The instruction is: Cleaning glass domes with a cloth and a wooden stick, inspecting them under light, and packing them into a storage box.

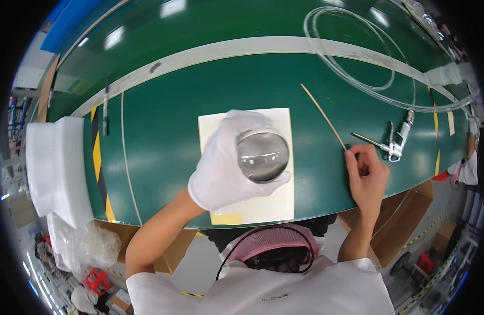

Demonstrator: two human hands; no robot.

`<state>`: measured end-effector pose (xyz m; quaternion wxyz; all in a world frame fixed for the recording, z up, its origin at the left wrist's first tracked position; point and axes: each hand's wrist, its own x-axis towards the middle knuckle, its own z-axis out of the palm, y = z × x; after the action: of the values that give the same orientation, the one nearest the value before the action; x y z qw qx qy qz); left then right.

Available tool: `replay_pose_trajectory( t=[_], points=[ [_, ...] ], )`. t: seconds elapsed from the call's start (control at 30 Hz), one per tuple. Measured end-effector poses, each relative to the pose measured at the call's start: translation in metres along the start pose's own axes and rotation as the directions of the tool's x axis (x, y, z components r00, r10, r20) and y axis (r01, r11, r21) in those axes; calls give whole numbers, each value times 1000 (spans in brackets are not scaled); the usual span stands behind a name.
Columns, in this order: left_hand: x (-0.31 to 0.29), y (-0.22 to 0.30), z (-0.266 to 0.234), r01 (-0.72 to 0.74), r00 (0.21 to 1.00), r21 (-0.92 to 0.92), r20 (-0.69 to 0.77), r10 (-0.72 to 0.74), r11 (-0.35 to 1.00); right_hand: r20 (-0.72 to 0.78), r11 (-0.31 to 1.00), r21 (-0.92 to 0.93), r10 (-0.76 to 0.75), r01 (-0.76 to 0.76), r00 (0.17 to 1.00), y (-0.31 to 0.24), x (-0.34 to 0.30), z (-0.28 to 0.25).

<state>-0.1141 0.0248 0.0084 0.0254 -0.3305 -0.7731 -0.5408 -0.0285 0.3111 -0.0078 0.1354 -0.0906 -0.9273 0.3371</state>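
My left hand point(221, 163), in a white glove, is wrapped round a clear round glass lens point(263, 156), with its face turned up. It is held above a pale sheet of paper point(252, 207) with a yellow patch at its lower left corner. My bare right hand point(369, 170) pinches the near end of a thin wooden stick point(324, 116) between thumb and fingers. The stick slants away to the far left over the green table. Just right of that hand lies a metal air blow gun point(397, 140).
A clear hose point(352, 79) loops across the far right and over the ledge. At the far left lies a pen-like tool point(106, 110). White foam blocks point(60, 168) stand at the left edge. Cardboard boxes point(404, 220) sit below the table's front edge.
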Motion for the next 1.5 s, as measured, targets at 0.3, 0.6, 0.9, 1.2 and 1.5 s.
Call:
replay_pose_trajectory(
  t=[0.3, 0.6, 0.9, 1.2, 1.5],
  points=[
    [1, 0, 6, 74, 996, -89, -33, -77, 993, -4, 1000, 27, 9, -9, 1000, -9, 2, -3],
    [1, 0, 4, 48, 998, -58, -29, -50, 997, 4, 999, 41, 10, -10, 1000, -9, 2, -2],
    [0, -1, 7, 74, 995, -118, -54, -81, 990, -4, 1000, 29, -8, 8, 1000, -8, 3, -3],
    [0, 1, 5, 21, 999, -7, -36, -22, 1000, -11, 999, 18, -28, 28, 1000, -8, 1, -2],
    [-2, -2, 6, 14, 999, -12, -46, -15, 1000, -16, 999, -2, -35, 35, 999, -9, 1, -3]
  ],
)
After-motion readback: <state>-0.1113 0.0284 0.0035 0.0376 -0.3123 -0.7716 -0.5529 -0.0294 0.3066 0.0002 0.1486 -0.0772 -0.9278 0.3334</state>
